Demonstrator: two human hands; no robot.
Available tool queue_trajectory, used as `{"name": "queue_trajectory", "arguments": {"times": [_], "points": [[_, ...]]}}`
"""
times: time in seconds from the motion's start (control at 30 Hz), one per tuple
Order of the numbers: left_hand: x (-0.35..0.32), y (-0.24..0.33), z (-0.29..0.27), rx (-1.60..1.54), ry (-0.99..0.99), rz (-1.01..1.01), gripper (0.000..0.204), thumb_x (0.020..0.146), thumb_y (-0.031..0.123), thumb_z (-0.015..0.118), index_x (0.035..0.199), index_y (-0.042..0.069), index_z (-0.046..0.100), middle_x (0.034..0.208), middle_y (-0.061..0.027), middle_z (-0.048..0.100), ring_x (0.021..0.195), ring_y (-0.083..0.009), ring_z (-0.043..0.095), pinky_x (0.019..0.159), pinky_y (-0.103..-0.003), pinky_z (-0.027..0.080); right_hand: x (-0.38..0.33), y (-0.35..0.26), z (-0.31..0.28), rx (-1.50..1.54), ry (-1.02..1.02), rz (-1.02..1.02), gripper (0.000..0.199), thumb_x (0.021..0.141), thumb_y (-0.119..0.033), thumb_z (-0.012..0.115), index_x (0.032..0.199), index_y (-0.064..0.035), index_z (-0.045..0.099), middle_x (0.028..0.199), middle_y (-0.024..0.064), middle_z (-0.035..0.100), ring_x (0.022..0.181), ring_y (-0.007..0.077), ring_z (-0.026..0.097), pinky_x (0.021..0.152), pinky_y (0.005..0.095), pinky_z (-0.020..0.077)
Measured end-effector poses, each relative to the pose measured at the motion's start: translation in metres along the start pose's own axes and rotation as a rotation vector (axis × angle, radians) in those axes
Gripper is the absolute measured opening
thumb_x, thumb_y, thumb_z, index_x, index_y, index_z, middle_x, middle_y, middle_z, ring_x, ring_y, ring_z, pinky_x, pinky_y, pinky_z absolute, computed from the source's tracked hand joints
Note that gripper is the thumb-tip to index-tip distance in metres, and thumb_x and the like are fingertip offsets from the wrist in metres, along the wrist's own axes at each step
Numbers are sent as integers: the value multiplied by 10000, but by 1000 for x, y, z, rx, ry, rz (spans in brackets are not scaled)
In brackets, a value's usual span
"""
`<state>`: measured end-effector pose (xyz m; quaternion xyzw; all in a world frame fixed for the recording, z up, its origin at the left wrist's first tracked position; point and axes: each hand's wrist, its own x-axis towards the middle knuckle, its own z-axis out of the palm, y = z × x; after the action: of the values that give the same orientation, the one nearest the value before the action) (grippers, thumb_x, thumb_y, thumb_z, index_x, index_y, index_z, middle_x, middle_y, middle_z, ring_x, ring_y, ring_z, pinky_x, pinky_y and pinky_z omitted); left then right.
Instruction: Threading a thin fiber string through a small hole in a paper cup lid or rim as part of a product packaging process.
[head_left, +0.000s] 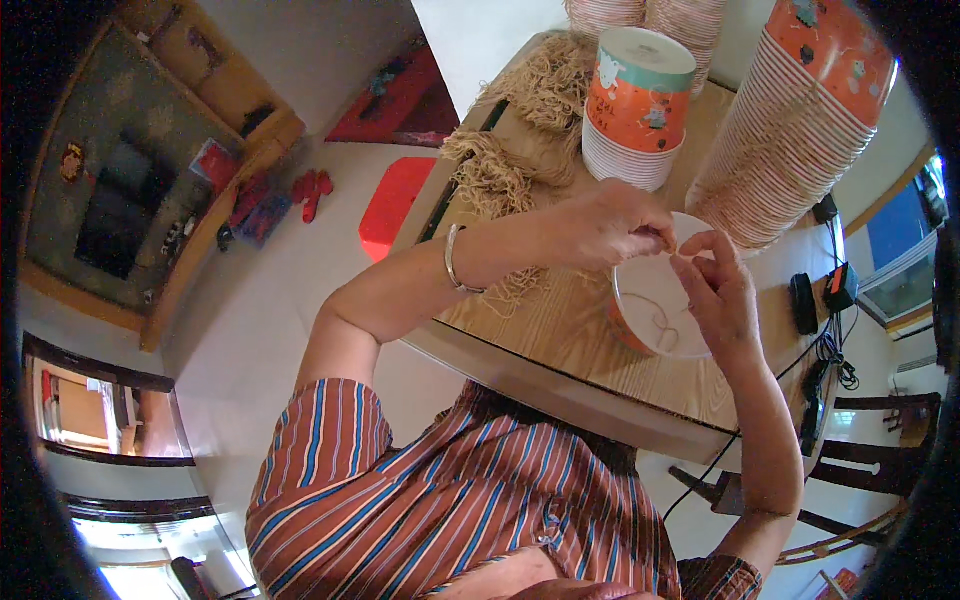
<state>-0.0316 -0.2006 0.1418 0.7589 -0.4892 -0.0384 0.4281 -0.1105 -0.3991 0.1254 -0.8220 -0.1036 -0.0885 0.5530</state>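
While both hands meet above the wooden table (560, 330), the item in work is a thin tan string (662, 318), looped inside a white-lined, orange-walled paper cup (655, 300) that lies tilted at the table's near edge; the left hand (615, 225), a silver bangle (452, 262) on its wrist, is nearly closed, thumb and forefinger pinching one end of the string at the cup's rim; the right hand (722, 290) is loosely curled, fingertips (690, 255) pinched on the string just beside the left's; whether it also steadies the cup cannot be told.

Handling, by judgement: string very light, limp, apt to slip or fray, best taken near its end in a fingertip pinch; cup light, thin-walled, easily crushed, best held at the rolled rim.

Adjacent: heap of tan cut strings (500, 170) well behind; short stack of orange printed cups (637, 100); taller leaning stack of like cups (795, 130) at right.
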Motion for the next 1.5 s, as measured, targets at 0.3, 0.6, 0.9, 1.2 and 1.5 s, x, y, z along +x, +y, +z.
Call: {"name": "queue_trajectory", "arguments": {"times": [0.3,0.6,0.9,1.2,1.5], "points": [[-5,-9,9,235,88,86,125,776,102,679,888,48,661,801,-116,654,750,-289,657,649,-384,515,2,1,5,-103,61,-23,83,869,-96,640,880,-15,628,669,15,574,600,53,492,575,237,427],[-9,-7,12,312,107,138,146,792,149,662,913,72,637,794,-119,602,766,-329,610,674,-419,493,10,4,3,-172,-106,67,111,879,-123,618,872,-14,633,682,85,624,603,113,571,585,288,463],[-8,-8,3,365,33,112,141,805,165,654,904,68,632,810,-111,597,794,-321,607,680,-416,500,9,-4,8,-286,-37,-52,36,878,-126,626,886,-93,615,669,113,626,550,243,609,533,344,478],[-17,-12,5,324,99,114,124,826,108,639,946,78,654,828,-91,598,798,-286,617,676,-374,524,17,-4,6,88,-115,305,120,883,-148,630,875,-28,633,680,4,614,559,84,540,486,260,429],[-42,-41,21,5,155,-299,372,842,27,585,1210,85,576,1169,-102,543,868,-182,629,794,-324,519,15,2,3,441,-202,682,183,873,-233,655,938,-62,656,621,-60,470,505,42,429,427,212,361]]}}
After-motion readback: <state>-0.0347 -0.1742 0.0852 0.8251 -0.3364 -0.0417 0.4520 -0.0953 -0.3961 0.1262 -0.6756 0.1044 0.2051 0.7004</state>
